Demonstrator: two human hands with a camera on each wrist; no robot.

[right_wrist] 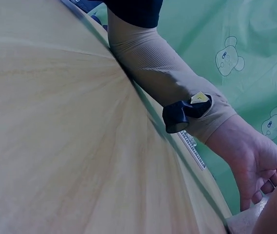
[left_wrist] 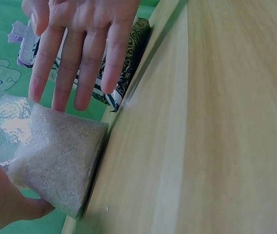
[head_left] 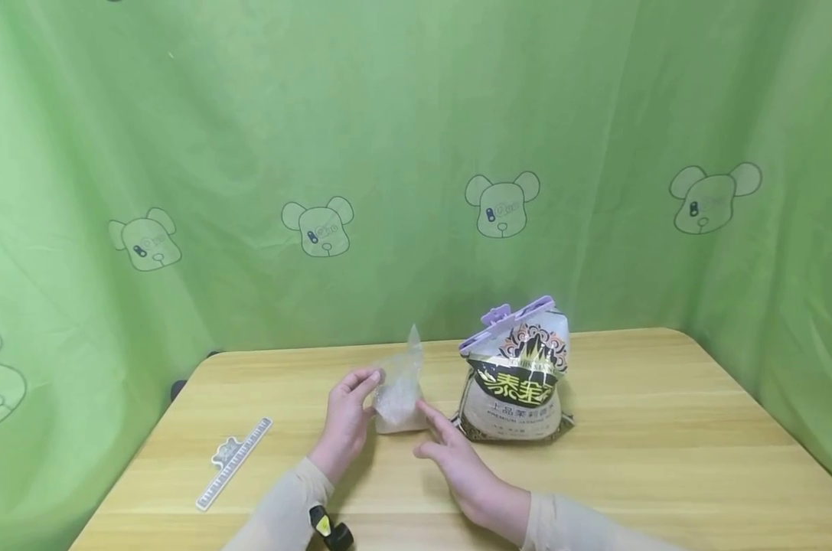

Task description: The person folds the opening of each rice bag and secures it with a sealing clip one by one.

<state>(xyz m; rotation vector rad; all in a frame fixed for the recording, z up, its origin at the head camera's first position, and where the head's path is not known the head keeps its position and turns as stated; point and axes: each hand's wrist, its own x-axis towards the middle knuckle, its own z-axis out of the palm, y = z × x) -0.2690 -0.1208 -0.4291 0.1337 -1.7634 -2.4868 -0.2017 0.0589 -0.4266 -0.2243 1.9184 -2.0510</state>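
A small clear bag of rice [head_left: 398, 394] stands on the wooden table [head_left: 663, 459] near its middle. My left hand [head_left: 366, 392] grips the bag's left side, with the thumb low against it. From the left wrist view the bag [left_wrist: 55, 156] is half full of grains. My right hand [head_left: 435, 428] is open, its straight fingers [left_wrist: 75, 58] reaching to the bag's right side. Just right of it stands a large printed rice bag [head_left: 519, 383], closed at the top with a purple clip [head_left: 505, 317].
A long pale sealing clip with ruler marks [head_left: 233, 463] lies on the table's left part. Green cloth with bear prints [head_left: 416, 153] surrounds the table on three sides. In the right wrist view, my left sleeve [right_wrist: 167, 83] crosses over the table.
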